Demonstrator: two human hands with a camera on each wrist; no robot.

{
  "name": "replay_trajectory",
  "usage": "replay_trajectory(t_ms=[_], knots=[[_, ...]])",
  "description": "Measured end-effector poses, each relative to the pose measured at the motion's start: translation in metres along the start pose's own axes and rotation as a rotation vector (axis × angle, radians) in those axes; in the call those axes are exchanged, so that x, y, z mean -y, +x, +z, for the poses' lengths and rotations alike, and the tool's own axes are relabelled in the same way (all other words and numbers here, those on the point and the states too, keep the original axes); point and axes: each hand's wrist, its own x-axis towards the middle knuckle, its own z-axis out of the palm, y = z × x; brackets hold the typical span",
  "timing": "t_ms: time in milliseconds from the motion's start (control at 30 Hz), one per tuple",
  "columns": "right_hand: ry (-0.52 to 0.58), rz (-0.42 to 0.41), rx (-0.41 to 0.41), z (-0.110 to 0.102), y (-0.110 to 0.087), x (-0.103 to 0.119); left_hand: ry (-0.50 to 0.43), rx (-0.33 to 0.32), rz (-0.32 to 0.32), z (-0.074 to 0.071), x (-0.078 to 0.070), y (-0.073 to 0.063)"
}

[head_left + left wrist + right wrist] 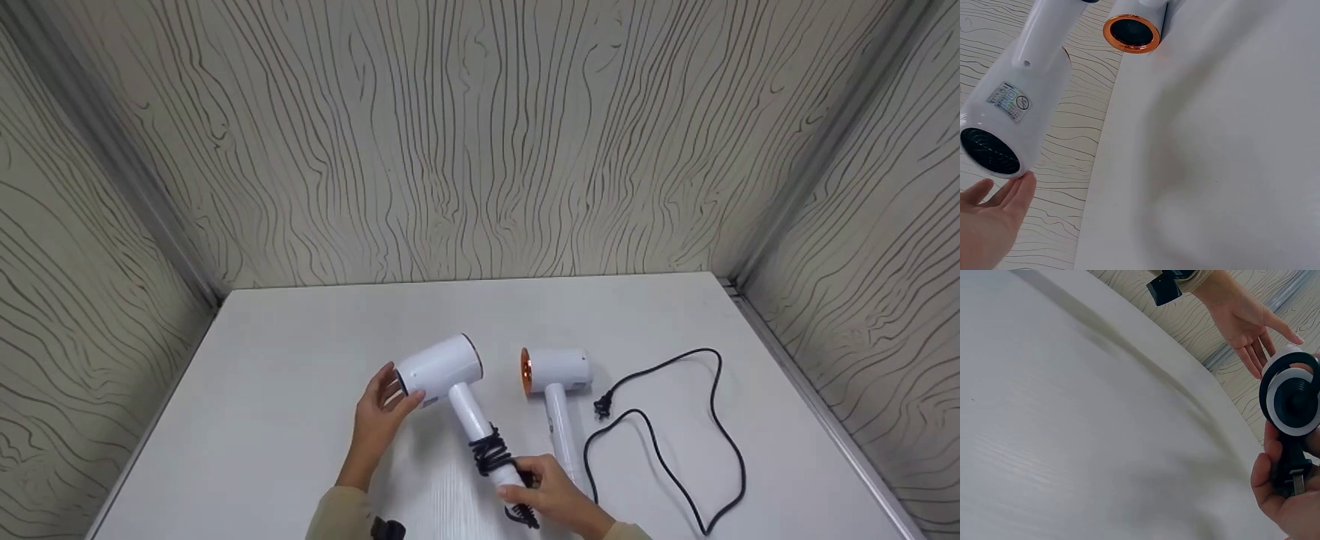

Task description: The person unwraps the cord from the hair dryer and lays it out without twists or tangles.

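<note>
A white hair dryer (441, 367) is held up over the white table, its barrel towards the upper left and its handle slanting down to the right. Black cord (490, 451) is wound round that handle. My right hand (553, 491) grips the lower handle, and in the right wrist view its fingers also close round the plug (1292, 472) just below the handle's end. At the barrel's left end is my left hand (379, 424); the left wrist view shows its extended fingers (1021, 197) touching the barrel's rim beside the dark grille.
A second white hair dryer (559, 371) with a copper-coloured ring lies on the table (300, 360) to the right. Its black cord (739, 450) spreads loosely over the right side, with a plug (602, 405) near the barrel. Wood-patterned panels (450, 150) enclose the back and sides.
</note>
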Motion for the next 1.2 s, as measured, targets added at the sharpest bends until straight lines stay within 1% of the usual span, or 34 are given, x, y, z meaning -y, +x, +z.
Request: replay_trajectory(t_ms=[100,267,433,600,667,700,767,900,1000,1133,1200], knots=[[-0.020,-0.020,0.026,0.000,-0.002,0.000,0.033,0.001,-0.017,-0.001,0.000,0.000],[-0.072,-0.035,0.057,-0.001,-0.003,0.002,0.079,0.003,-0.072,-0.004,0.002,-0.002],[-0.091,-0.017,0.072,-0.005,-0.002,0.001,0.104,0.022,-0.144,-0.009,0.004,-0.004],[-0.097,0.014,0.079,-0.009,-0.001,0.001,0.095,0.026,-0.219,-0.014,0.006,-0.006],[-0.099,0.030,0.088,-0.010,-0.001,0.002,0.087,0.020,-0.230,-0.015,0.006,-0.007],[-0.102,0.038,0.095,-0.011,0.000,0.003,0.081,0.016,-0.228,-0.016,0.005,-0.007],[-0.098,0.029,0.109,-0.012,0.001,0.003,0.062,0.004,-0.216,-0.016,0.005,-0.008],[-0.064,0.015,0.138,-0.014,0.004,0.005,0.029,-0.030,-0.185,-0.017,0.006,-0.009],[-0.039,0.000,0.160,-0.017,0.005,0.008,0.016,-0.051,-0.186,-0.018,0.005,-0.011],[0.091,0.012,0.193,-0.021,0.005,0.012,-0.002,-0.070,-0.198,-0.020,0.004,-0.012],[0.177,0.032,0.216,-0.024,0.005,0.012,-0.005,-0.078,-0.205,-0.021,0.004,-0.013]])
